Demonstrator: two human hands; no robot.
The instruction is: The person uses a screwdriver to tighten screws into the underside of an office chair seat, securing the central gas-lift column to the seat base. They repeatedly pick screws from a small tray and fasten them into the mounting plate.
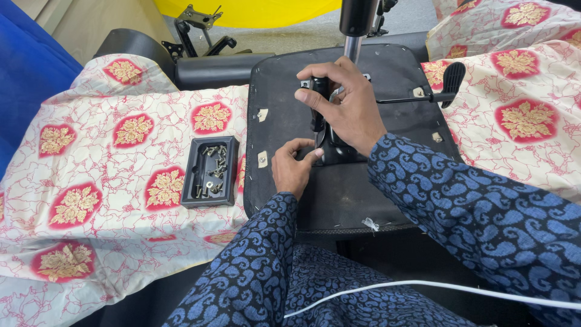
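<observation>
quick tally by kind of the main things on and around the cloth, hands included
hands: 2, left hand, right hand
black-handled tool: 1
upturned chair seat: 1
lever with paddle end: 1
black tray of screws: 1
patterned cloth: 1
Total: 7, screws too small to count

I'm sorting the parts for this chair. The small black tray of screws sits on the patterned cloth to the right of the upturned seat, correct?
Not quite. The head view shows the black tray of screws on the patterned cloth to the left of the upturned seat, beside the left hand.
</observation>
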